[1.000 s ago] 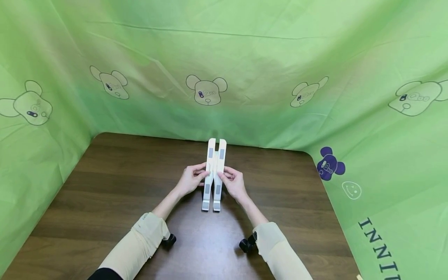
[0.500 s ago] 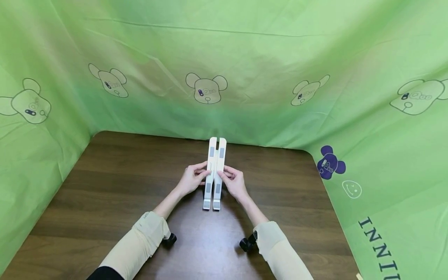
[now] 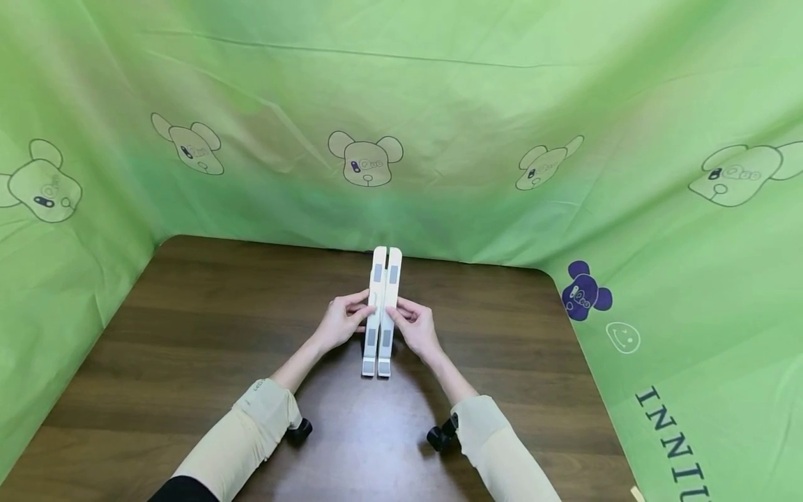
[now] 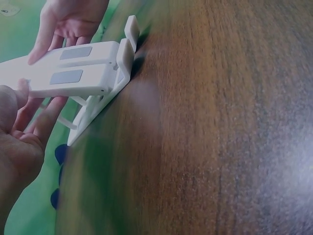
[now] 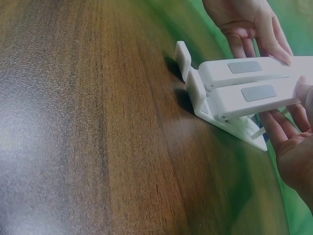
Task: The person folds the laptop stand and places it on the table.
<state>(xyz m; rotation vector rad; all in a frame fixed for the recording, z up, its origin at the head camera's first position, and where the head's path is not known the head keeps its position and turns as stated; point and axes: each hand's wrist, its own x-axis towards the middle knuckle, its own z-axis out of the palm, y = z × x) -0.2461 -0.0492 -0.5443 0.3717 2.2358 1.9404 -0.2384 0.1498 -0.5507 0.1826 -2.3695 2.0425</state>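
A white folding laptop stand [image 3: 376, 286] stands at the back middle of the table, its two long arms side by side with a narrow gap between them. Grey rectangular pads line the top of each arm. My left hand [image 3: 341, 323] pinches the left arm, thumb on top and fingers beneath. On the other side, my right hand [image 3: 419, 329] grips the right arm in the same way. In the left wrist view the stand [image 4: 100, 78] shows upturned front lips and a sloping lower leg with thin struts under the raised arms. Some fingers are hidden below it.
The brown wooden table [image 3: 219, 348] reaches back to a green curtain [image 3: 439, 84] printed with bear faces, which also closes off both sides. Black wrist cameras [image 3: 442, 437] hang under the sleeves, low over the tabletop. A small pale object [image 3: 637, 493] lies at the right front edge.
The stand's two arms have come closer together, and the gap between them has narrowed. Both hands keep their hold; the right has shifted slightly left.
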